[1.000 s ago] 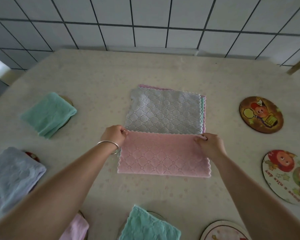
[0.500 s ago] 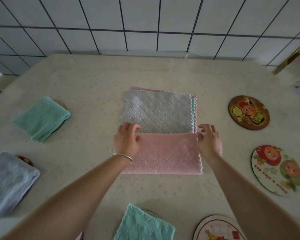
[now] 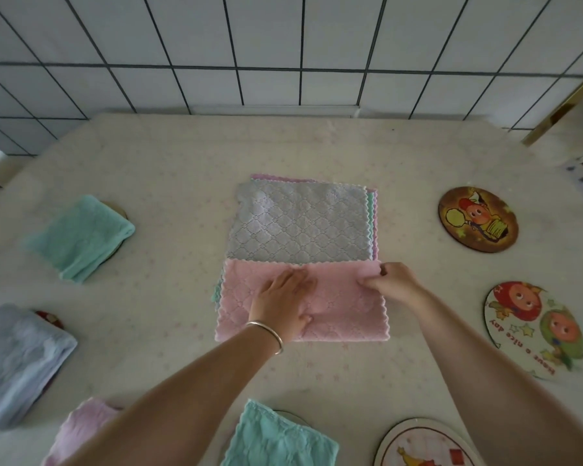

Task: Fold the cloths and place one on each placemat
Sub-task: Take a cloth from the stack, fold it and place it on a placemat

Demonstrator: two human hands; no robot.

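A pink cloth (image 3: 344, 307), folded in half, lies on the near part of a stack of flat cloths whose top one is grey (image 3: 300, 227). My left hand (image 3: 280, 302) rests flat on the pink cloth's middle, fingers spread. My right hand (image 3: 396, 283) pinches the cloth's upper right corner. Bare round placemats lie on the right: a dark one (image 3: 478, 219), a white one (image 3: 535, 329), and another (image 3: 424, 443) at the near edge.
Folded cloths sit on mats to the left and near me: green (image 3: 80, 237), blue-grey (image 3: 17, 361), pink (image 3: 81, 428) and green (image 3: 280, 438). The table (image 3: 169, 169) stands against a tiled wall. A gold bar (image 3: 562, 109) and small items are at far right.
Both hands let go of the pink cloth's far corners after folding it. My left hand moved onto the cloth's middle and lies flat; my right hand now pinches the right corner.
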